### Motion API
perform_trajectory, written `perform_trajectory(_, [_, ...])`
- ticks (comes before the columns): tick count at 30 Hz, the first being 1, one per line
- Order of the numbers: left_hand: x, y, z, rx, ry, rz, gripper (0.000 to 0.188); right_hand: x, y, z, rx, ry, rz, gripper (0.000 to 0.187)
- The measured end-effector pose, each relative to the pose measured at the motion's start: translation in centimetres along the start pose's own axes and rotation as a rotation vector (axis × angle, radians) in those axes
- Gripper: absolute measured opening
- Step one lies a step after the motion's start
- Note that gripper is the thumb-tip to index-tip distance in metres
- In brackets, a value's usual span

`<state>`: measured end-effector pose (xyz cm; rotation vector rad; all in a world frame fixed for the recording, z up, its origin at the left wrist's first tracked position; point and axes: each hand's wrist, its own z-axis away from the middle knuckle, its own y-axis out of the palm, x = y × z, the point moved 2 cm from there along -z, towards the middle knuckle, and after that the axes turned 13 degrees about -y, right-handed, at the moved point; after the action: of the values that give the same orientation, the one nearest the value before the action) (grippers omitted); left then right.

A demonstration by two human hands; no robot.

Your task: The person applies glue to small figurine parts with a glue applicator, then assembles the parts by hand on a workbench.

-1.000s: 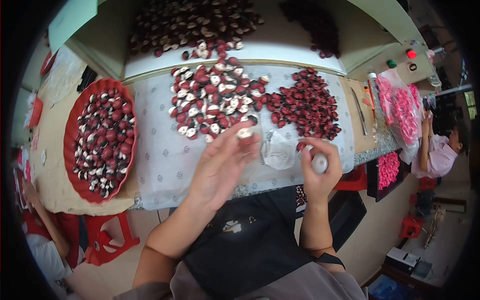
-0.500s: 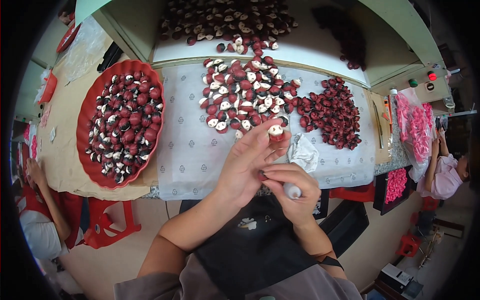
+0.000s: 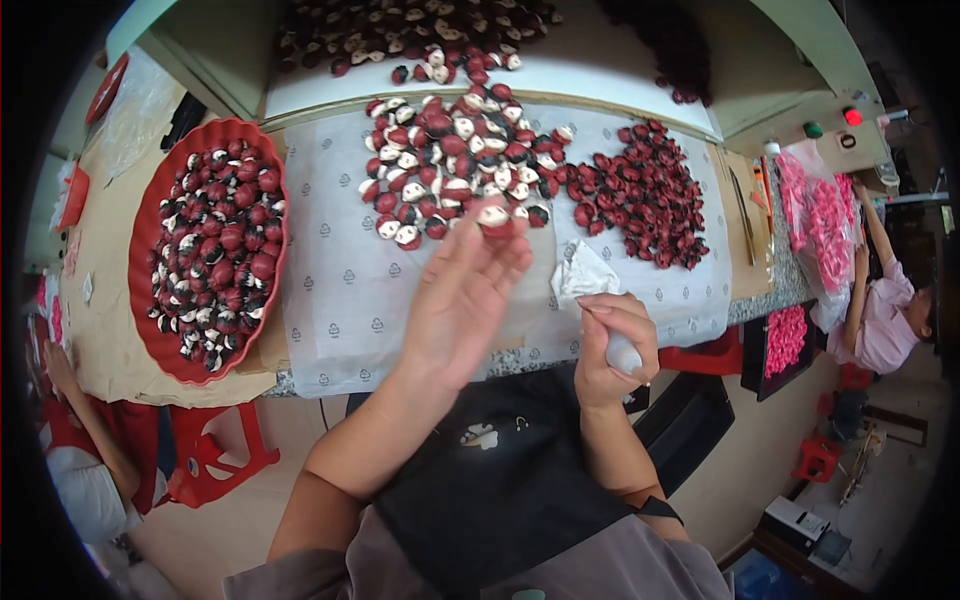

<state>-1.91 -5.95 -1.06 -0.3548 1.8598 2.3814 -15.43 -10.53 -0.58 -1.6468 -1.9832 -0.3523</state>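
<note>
My left hand (image 3: pixel 462 295) is raised palm up over the near side of a heap of small painted pieces (image 3: pixel 455 150), rounded, dark red and black with white faces. At its fingertips it holds one white-faced red piece (image 3: pixel 494 217), slightly blurred. To its right, my right hand (image 3: pixel 618 350) is closed around a small whitish bottle (image 3: pixel 623 356), whose rounded end shows by the palm. Thumb and forefinger pinch together at the near edge of a crumpled white cloth (image 3: pixel 584 272). Whatever lies between those two fingertips is too small to make out.
A red scalloped bowl (image 3: pixel 140 290) full of similar pieces stands left. Right of the heap lie dark red cup-like pieces (image 3: pixel 645 195). Tweezers (image 3: pixel 743 215) and a bag of pink pieces (image 3: pixel 820 215) are farther right. Behind is an open-fronted booth (image 3: pixel 800 110). People sit on both sides.
My hands have moved apart: the left went forward and left with its white-faced piece, the right shifted right to the cloth. The dark red bit between them is no longer seen there.
</note>
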Motion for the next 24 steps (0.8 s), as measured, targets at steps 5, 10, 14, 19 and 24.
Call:
perform_trajectory(5, [-1.5,-0.4,0.7,0.048,-0.012,-0.021,0.034,0.6,-1.0,0.1,0.052,0.029,0.001,0.017])
perform_trajectory(10, [-2.7,-1.5,1.4,0.093,0.020,-0.020,0.030,1.8,-4.8,2.8,0.484,0.326,-0.200,0.014])
perform_trajectory(14, [-3.2,-0.5,2.4,0.153,0.032,-0.015,0.027,1.0,-3.9,6.6,0.733,0.404,-0.024,0.020])
perform_trajectory(19, [-3.3,-0.4,3.6,0.119,0.073,-0.052,0.028,0.8,-2.8,8.2,0.881,0.387,0.202,0.024])
perform_trajectory(24, [-2.8,-0.7,3.7,0.098,0.070,-0.034,0.032,1.0,-4.3,7.9,0.853,0.462,0.109,0.022])
